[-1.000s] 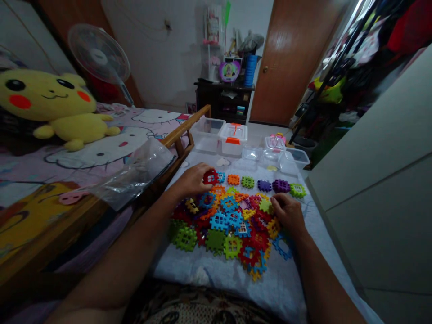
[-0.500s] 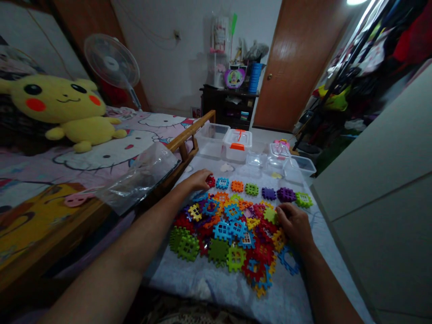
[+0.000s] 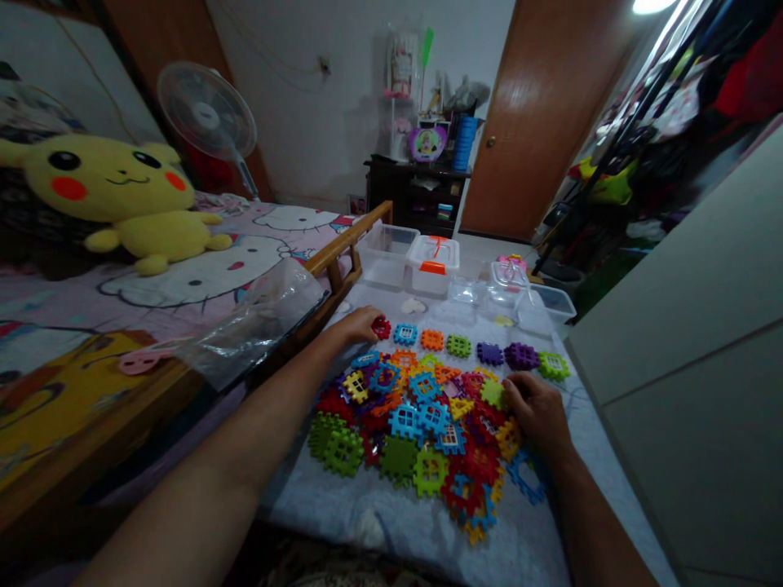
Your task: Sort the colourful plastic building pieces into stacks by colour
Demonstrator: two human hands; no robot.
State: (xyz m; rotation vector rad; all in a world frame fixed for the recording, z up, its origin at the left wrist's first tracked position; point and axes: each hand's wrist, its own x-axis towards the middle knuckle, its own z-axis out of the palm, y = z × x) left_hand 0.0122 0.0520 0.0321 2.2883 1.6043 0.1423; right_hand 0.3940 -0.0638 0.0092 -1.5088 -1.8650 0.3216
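- Our left hand (image 3: 360, 324) touches a red tile (image 3: 382, 328) on pale cloth (image 3: 330, 514)
- Our right hand (image 3: 537, 408), a lime tile (image 3: 492, 393) at the pile (image 3: 422, 418) (either grip, we can't tell)
- Beside us, Hello Kitty sheet (image 3: 183, 281)

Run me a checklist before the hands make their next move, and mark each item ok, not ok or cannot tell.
1. Left hand at the red block, left end of the row: ok.
2. Red block apart from the blue block beside it: ok, a narrow gap shows.
3. Red block let go: cannot tell; the hand hides its near edge.
4. Right hand clear of the pile: not ok, it is at the light green block on the pile's right side.
5. Lid on the box with orange clips: ok, it sits on top; whether it is latched, cannot tell.
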